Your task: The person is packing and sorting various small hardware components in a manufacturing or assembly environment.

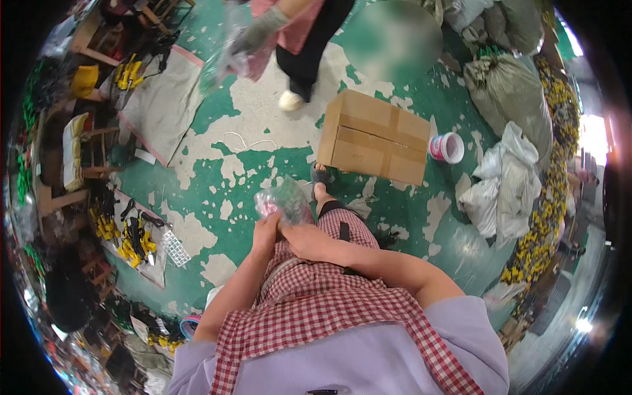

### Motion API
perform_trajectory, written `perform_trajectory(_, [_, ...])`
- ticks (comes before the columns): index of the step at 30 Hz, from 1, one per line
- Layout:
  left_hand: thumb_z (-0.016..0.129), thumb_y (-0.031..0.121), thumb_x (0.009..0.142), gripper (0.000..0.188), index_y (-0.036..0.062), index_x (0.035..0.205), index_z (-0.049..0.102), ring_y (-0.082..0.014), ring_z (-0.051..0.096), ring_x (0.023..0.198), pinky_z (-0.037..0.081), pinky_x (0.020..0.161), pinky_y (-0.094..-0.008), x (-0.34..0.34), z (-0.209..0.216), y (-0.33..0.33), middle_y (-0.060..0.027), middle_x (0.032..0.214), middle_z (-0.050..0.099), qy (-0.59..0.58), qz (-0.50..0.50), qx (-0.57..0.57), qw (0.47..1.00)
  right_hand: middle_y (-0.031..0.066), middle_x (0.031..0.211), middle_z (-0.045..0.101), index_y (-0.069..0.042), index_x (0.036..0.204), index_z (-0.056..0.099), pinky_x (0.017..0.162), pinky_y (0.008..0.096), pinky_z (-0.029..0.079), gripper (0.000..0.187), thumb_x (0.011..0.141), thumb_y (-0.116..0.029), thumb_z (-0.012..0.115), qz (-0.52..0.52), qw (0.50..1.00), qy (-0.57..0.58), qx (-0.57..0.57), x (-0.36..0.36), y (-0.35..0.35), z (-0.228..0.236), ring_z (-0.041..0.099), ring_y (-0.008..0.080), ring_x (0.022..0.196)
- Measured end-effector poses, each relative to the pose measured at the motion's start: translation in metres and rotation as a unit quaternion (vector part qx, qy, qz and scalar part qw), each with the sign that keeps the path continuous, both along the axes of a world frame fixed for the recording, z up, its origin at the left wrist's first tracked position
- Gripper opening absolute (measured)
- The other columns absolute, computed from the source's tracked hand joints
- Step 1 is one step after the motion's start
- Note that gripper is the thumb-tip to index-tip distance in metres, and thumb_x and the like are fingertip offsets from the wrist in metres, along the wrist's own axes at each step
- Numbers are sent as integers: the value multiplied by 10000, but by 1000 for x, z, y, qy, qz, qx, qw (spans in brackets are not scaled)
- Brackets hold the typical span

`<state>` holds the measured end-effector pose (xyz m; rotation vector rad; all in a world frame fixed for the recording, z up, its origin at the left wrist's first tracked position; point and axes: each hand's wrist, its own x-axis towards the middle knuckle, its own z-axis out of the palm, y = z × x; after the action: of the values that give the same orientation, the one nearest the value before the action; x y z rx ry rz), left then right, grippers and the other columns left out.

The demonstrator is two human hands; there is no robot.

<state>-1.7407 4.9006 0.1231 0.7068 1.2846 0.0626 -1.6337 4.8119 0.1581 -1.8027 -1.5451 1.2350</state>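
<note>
A clear plastic bag [288,196] bulges in front of my apron, with something pinkish showing through it. My left hand [265,236] is closed at the bag's near edge. Beside it, my right hand [306,241] also grips that edge, its fingers bent round the gathered plastic. The two hands almost touch. What the bag holds is too blurred to name.
A taped cardboard box [378,137] stands ahead right, a white-and-pink bucket [447,147] beside it. Another person's gloved hand [258,34] holds clear plastic at the top. Full sacks [507,99] line the right; wooden stools [99,148] and yellow-black parts [135,240] lie left.
</note>
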Motion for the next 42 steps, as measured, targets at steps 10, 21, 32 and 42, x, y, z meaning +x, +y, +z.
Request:
perform_trajectory(10, [457, 254, 858, 278, -7, 918, 531, -180, 566, 685, 464, 575, -300, -42, -80, -53, -86, 811, 569, 43, -3, -22, 999, 168, 929, 585, -96, 1092, 536, 750, 336, 440, 366, 759, -248, 545, -60, 970, 194, -134, 17, -45, -91, 566, 298, 861])
perform_trajectory(21, [479, 233, 852, 225, 14, 866, 530, -92, 462, 475, 410, 414, -229, -16, -118, -50, -26, 658, 524, 249, -13, -24, 968, 182, 1135, 477, -43, 1108, 486, 876, 374, 381, 384, 732, -113, 516, -260, 946, -189, -42, 258, -27, -279, 444, 335, 1057])
perform_trajectory(32, [502, 323, 817, 344, 23, 660, 560, -124, 509, 477, 388, 438, -276, -27, -98, -56, -45, 559, 541, 222, 95, -22, 970, 248, 1214, 374, -94, 1276, 311, 923, 377, 343, 572, 734, -115, 491, -64, 937, -213, -270, 307, 9, -302, 388, 357, 1112])
perform_trajectory(42, [522, 236, 794, 283, -42, 791, 569, -175, 544, 577, 413, 507, -321, -126, -78, 58, -87, 667, 568, 147, 209, -96, 962, 126, 716, 606, 4, 1025, 525, 481, 290, 458, 274, 768, -79, 478, -52, 908, -25, -415, 193, 140, -252, 585, 186, 592])
